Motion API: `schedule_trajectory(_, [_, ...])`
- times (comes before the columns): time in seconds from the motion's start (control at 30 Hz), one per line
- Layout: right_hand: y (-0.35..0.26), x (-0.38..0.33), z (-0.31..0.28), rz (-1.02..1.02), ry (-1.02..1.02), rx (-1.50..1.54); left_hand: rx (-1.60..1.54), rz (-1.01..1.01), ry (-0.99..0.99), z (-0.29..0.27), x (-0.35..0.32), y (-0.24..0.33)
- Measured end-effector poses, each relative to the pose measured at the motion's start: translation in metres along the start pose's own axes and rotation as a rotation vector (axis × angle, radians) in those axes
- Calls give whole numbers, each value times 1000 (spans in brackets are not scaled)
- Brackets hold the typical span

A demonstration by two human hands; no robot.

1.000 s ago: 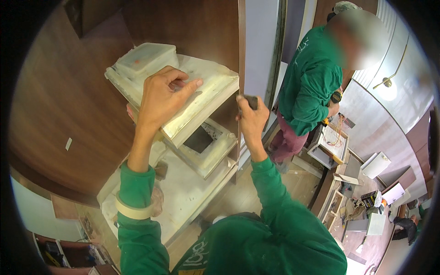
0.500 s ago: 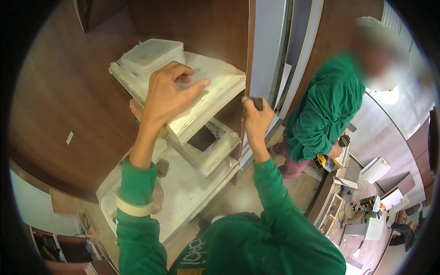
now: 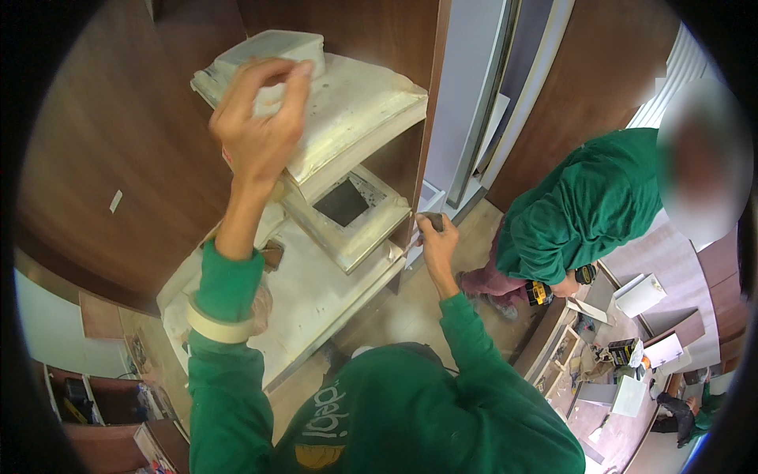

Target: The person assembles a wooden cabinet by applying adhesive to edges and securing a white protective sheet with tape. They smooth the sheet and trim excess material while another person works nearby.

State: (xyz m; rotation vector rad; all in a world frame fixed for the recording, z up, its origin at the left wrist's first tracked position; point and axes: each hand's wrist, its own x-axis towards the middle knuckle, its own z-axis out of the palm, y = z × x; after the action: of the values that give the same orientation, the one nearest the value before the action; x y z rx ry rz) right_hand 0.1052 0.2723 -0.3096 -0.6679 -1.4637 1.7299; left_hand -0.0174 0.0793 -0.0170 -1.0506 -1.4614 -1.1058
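Now lowers the dark block (image 3: 433, 220), gripped in the right hand (image 3: 440, 243), from beside the upper shelf (image 3: 367, 91) to the corner of the lower shelf (image 3: 330, 235), shifting the work down a tier; brings the left hand (image 3: 264, 130), loosely curled and seemingly empty, before the translucent lidded box (image 3: 272, 44), with contents too cloudy to tell

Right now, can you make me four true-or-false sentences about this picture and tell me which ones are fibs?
1. The right hand holds a dark block. True.
2. The tape roll is around the right sleeve. False: the tape roll is around the left sleeve.
3. The plastic box sits on the floor. False: the plastic box sits on the upper shelf.
4. The co-worker's sleeve is green. True.
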Motion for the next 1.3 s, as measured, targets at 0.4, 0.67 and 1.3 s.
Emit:
schedule_trajectory(0.4, [41, -88, -95, 311, -48, -27, -281, -569, -548, 52, -224, 13])
schedule_trajectory(0.67, [48, -87, -117, 372, -31, 173, -386, -903, -746, 127, -227, -17])
schedule_trajectory(1.3, [40, -101, -109, 536, -78, 430, -270, -711, -647, 129, -221, 0])
